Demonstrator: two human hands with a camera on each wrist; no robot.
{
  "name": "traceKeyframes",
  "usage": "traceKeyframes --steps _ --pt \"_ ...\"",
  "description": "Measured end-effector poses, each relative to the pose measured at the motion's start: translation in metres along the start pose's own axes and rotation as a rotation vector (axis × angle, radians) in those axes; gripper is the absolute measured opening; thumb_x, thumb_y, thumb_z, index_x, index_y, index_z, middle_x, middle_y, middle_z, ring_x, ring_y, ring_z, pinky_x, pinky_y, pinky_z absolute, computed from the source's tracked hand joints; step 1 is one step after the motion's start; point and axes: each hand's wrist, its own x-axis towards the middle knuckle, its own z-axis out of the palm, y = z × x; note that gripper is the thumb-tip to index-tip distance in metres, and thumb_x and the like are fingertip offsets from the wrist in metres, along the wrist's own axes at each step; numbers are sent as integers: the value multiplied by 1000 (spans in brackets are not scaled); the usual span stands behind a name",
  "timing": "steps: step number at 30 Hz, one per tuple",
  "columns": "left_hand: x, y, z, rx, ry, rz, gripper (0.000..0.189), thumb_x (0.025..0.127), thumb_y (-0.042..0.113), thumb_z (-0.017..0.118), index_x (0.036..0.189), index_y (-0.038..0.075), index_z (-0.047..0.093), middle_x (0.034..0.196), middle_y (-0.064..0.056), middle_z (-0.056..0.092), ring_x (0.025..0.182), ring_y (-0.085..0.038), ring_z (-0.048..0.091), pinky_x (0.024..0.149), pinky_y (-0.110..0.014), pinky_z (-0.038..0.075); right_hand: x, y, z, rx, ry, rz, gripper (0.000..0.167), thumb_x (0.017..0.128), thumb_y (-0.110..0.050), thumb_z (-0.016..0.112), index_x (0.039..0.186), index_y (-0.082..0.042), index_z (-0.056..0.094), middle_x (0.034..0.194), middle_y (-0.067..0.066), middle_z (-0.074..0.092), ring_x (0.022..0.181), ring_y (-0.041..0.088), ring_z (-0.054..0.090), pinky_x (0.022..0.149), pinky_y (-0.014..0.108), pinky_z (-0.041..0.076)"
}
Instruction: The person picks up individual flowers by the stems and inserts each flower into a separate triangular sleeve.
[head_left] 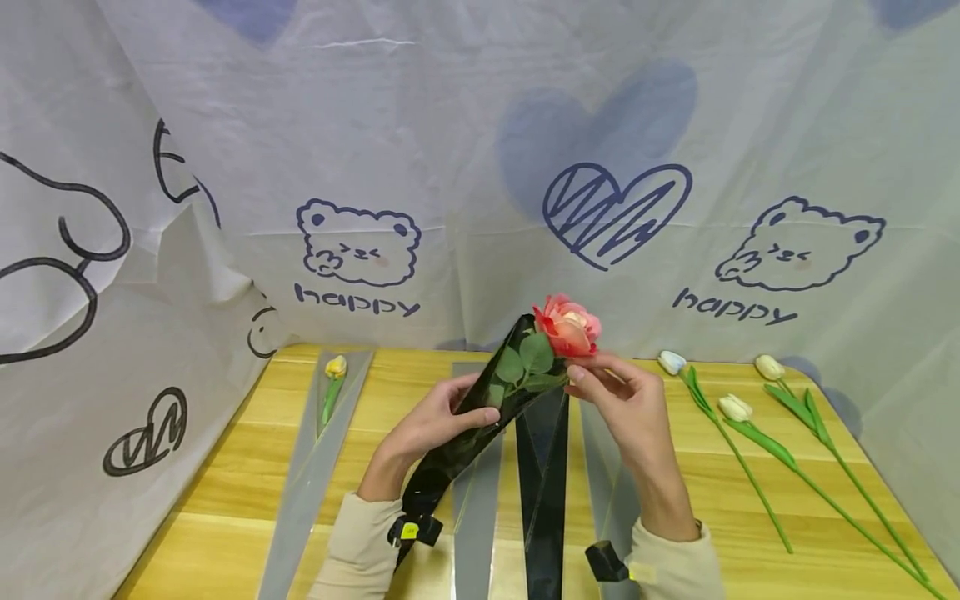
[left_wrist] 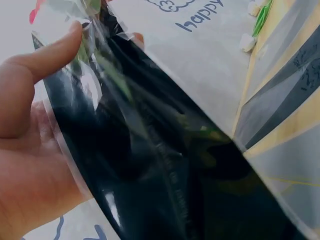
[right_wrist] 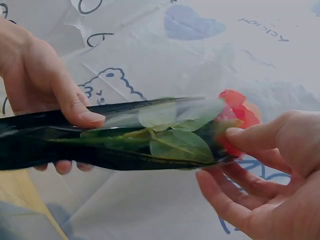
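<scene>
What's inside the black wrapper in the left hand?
Inside the wrapper, green leaves and part of a stem show; the pink bloom sits at its mouth. The wrapper's dark length hides the stem's lower end.

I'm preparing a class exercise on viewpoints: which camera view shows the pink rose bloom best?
The head view: the bloom shows almost whole, with nothing across its middle. In the right wrist view, the right hand covers part of it; the left wrist view catches only reddish scraps near the top edge.

A coral-pink rose [head_left: 567, 327], petals spread, sits in a slanted black sleeve [head_left: 450, 454] held over the table [head_left: 405, 392] — I see its green leaves [head_left: 536, 353] through the clear front, bloom at the mouth.
</scene>
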Motion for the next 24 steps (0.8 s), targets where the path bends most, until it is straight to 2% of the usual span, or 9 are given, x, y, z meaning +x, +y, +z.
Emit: traceKeyframes --steps 4,7,11,17,24 --pt "1 1 1 14 -55 26 56 97 17 73 148 6 52 126 -12 66 102 -22 65 88 -34 54 -2 -2 4 28 27 -3 18 91 9 72 110 10 69 111 18 67 89 21 75 82 39 58" --pt "1 1 1 -35 -113 36 55 99 16 71 149 7 51 125 -15 67 108 -27 66 92 -35 53 -3 -4 6 31 28 8 29 91 10 72 117 11 60 116 18 63 95 21 74 85 37 58" --pt "1 0 0 -121 -168 36 55 102 13 66 152 8 46 128 -23 65 119 -39 62 98 -37 50 -3 -5 5 36 3 10 38 92 9 71 126 6 54 125 21 58 103 21 72 87 35 57" --pt "-2 3 1 -73 -111 14 67 97 19 75 154 11 41 135 -15 61 122 -31 58 102 -37 46 -2 -4 1 71 -70 -39 53 97 8 64 145 -1 44 134 20 56 106 25 70 89 39 56" --pt "-2 7 2 21 -44 43 62 94 17 78 148 11 49 129 -12 61 115 -27 57 97 -41 49 -3 -6 -3 -15 -126 -130 60 97 12 59 152 -4 41 148 15 47 124 26 59 97 32 52"
